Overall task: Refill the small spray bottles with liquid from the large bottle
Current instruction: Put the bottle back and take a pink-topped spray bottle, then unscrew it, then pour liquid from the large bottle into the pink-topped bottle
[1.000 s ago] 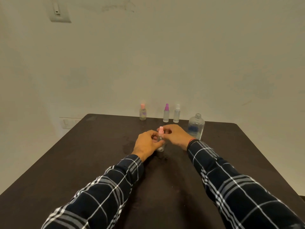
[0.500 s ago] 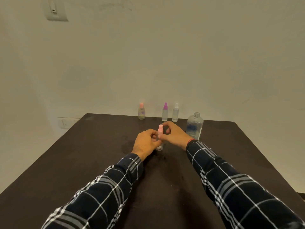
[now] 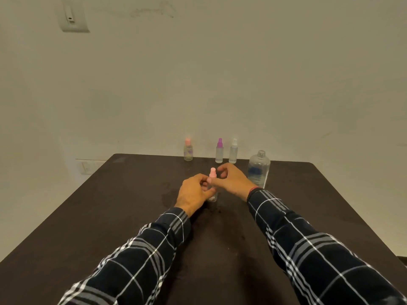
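With left hand (image 3: 193, 194) fingers clamped on the pink-capped spray bottle (image 3: 213, 197) upright on the table (image 3: 110, 216), right hand (image 3: 233, 180) fingers curled beside its cap (image 3: 212, 173), pinch unclear, keep the base planted and twist squarely.

The left arm (image 3: 154, 249) and right arm (image 3: 308, 241), both in plaid sleeves, stretch forward and converge. The left hand (image 3: 193, 192) curls its fingers round a bottle (image 3: 213, 196). The right hand (image 3: 234, 181), just right of it, has its fingers loosely curled by the cap (image 3: 212, 172); whether they touch it is unclear.
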A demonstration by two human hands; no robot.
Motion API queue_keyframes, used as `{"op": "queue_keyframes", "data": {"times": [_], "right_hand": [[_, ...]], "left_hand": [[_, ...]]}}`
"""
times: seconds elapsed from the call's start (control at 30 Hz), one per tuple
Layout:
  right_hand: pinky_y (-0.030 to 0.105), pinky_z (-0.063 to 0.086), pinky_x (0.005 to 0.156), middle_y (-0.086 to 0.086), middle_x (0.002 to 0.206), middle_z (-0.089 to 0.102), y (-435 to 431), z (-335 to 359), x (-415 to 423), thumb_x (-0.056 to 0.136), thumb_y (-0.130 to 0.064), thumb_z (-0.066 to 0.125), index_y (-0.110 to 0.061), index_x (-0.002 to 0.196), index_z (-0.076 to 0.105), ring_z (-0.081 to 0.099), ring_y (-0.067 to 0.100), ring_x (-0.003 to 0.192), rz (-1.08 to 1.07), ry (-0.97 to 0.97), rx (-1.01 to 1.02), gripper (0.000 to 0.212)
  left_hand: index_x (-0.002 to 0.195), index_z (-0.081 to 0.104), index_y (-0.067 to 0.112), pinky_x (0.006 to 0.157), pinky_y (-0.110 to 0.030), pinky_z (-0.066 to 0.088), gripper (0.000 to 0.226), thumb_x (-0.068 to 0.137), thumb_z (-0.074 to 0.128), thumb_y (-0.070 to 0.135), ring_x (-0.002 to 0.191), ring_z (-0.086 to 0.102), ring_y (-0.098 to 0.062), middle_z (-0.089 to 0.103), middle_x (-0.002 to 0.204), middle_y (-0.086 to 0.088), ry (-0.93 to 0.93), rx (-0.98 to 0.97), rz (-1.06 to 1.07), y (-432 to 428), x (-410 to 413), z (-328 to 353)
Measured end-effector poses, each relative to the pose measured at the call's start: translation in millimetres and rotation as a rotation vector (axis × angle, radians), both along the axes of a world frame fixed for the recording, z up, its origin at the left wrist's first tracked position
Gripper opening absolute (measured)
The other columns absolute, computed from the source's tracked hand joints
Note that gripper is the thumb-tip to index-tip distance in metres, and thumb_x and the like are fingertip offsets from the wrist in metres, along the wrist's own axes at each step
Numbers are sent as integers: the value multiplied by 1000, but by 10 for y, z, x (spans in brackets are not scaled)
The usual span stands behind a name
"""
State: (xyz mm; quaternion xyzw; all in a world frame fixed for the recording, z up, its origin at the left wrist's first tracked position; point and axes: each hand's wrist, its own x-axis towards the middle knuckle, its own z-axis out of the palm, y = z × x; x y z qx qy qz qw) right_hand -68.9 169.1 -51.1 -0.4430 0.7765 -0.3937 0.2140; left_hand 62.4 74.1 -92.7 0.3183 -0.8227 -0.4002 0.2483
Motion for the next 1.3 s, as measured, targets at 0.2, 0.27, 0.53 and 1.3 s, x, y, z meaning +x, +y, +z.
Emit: {"op": "queue_keyframes", "data": {"times": [0.2,0.27,0.53,1.3], "right_hand": [[24,46,71,-2,94,65,-92,-22,62,85,-40,74,-19,102,66,59,11,86,-99,139,-69,28],[28,51,80,1,97,68,-85,4,19,93,-37,66,-18,106,69,62,16,93,-13,217,-69,23],[25,56,71,-2,118,64,42,206,-119,101,-33,54,-16,127,61,60,13,107,53,-96,-280,31],[38,56,84,0,96,70,111,-372,-151,95,-51,55,-19,105,69,66,18,90,-343,395,73,36]], "left_hand": [[105,65,26,87,-30,58,26,84,81,28,85,67,-5,69,92,10,-8,4,-4,9,10,38],[104,65,26,86,-28,58,26,83,81,30,84,66,-4,68,91,10,-13,5,-5,6,8,44],[106,67,24,85,-24,57,28,83,82,31,84,66,-6,69,93,9,-3,8,4,6,2,39],[104,65,26,83,-23,58,26,84,81,31,85,66,-4,68,94,10,1,10,-6,-20,-18,17]]}}
